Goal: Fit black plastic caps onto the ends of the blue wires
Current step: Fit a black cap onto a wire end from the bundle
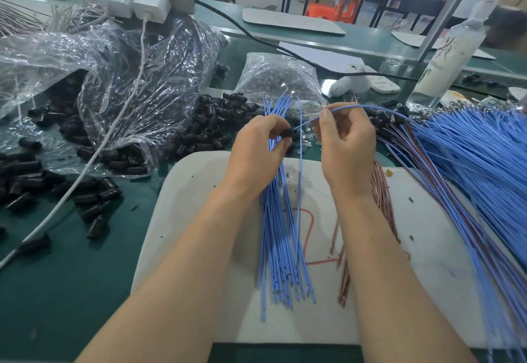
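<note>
Left hand (256,145) pinching black cap (286,133), right hand (346,145) pinching blue wire (306,123) — tip at cap's mouth

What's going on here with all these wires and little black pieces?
A person is capping wires at a workbench. Their left hand pinches a small black plastic cap, and a bundle of blue wires runs under that hand onto a white board. Their right hand pinches a single thin blue wire, its end aimed at the cap's opening. Loose black caps lie to the left.
</note>
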Tool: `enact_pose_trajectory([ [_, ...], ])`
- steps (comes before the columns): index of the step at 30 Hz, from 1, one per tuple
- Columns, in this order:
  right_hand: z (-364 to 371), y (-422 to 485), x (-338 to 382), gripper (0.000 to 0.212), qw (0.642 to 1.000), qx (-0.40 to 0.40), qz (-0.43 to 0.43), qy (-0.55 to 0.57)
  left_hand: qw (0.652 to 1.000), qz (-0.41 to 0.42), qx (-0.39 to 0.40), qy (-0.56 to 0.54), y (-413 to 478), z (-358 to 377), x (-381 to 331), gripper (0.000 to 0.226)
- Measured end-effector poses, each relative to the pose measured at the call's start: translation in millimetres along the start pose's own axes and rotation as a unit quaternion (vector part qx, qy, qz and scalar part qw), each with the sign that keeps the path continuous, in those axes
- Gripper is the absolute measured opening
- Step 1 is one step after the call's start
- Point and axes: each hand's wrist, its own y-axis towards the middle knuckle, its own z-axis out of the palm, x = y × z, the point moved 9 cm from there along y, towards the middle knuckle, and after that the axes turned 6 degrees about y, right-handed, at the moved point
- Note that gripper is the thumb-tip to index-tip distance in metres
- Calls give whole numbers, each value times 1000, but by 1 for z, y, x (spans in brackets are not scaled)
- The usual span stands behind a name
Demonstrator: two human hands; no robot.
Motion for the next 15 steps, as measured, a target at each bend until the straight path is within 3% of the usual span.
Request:
enact_pose_trajectory([
  [9,11,-1,-7,19,995,51,54,65,997,58,-34,-44,-4,-10,-26,12],
  [15,16,-3,-3,18,969,64,92,221,993,71,-82,-47,-7,-19,-33,12],
])
